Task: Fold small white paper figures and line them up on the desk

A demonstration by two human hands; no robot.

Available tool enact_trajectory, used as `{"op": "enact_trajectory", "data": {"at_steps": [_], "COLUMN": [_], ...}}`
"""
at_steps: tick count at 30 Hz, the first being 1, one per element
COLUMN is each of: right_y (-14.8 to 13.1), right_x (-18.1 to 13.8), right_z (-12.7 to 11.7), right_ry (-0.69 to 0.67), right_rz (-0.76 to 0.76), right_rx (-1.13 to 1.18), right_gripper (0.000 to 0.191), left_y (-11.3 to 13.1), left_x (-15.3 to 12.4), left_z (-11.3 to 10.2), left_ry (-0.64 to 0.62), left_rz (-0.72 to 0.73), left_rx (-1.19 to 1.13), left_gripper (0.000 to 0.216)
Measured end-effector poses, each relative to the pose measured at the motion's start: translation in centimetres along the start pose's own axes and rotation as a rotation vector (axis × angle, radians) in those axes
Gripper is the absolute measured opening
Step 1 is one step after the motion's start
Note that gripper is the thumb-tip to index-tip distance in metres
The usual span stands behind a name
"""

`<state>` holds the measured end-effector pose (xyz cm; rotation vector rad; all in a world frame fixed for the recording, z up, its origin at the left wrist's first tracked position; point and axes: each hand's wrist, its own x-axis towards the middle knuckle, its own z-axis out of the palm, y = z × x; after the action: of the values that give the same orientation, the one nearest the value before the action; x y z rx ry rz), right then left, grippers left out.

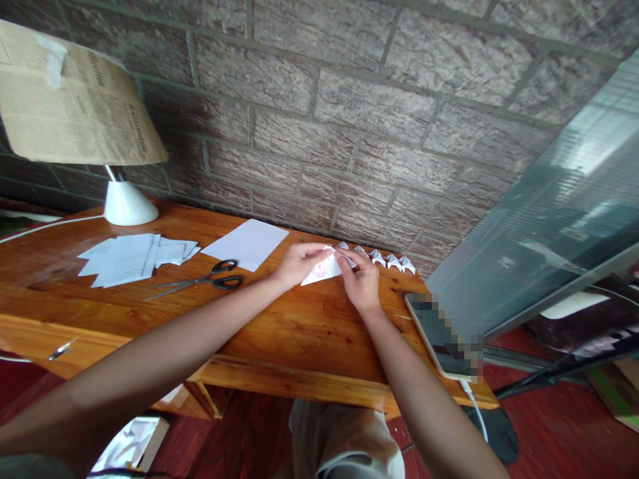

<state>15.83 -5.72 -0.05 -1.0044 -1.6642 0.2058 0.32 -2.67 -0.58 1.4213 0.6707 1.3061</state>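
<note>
Between my two hands is a folded piece of white paper (319, 271) with a red round stamp print, held just above the wooden desk. My left hand (301, 263) pinches its upper left edge with thumb and fingers. On the other side my right hand (360, 274) grips the right part, its fingers covering some of the paper. Behind the right hand, along the wall, stands a row of several small folded paper pieces (393, 261) with pointed tops. A blank white sheet (247, 244) lies left of my left hand.
Scissors with black handles (219, 275) lie beside a pile of cut papers (134, 259). A lamp (128, 203) stands at the back left. A phone (442, 336) with a white cable rests at the desk's right edge. A brick wall (319, 120) bounds the desk (299, 346).
</note>
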Motion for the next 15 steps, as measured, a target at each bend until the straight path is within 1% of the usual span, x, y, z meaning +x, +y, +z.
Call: {"op": "enact_trajectory", "data": {"at_steps": [4,8,11,15], "right_y": [0.29,0.17,-0.04,-0.05], "right_x": [-0.02,-0.07,-0.08,-0.12], "right_z": [0.11,0.10,0.02,-0.10], "right_ry": [0.038,0.022,-0.001,-0.012], "right_rz": [0.040,-0.006,-0.047,-0.048], "right_rx": [-0.010,-0.016,-0.031,-0.068], "right_gripper": [0.021,0.019,0.020,0.021], "left_y": [0.17,0.06,-0.24,-0.71], "left_x": [-0.04,-0.04,-0.01,0.04], "left_z": [0.14,0.10,0.04,-0.07], "left_ry": [0.052,0.053,0.071,0.095], "left_rz": [0.021,0.048,0.062,0.069], "left_rx": [0.108,0.160,0.156,0.154], "left_gripper": [0.044,0.043,0.041,0.041]}}
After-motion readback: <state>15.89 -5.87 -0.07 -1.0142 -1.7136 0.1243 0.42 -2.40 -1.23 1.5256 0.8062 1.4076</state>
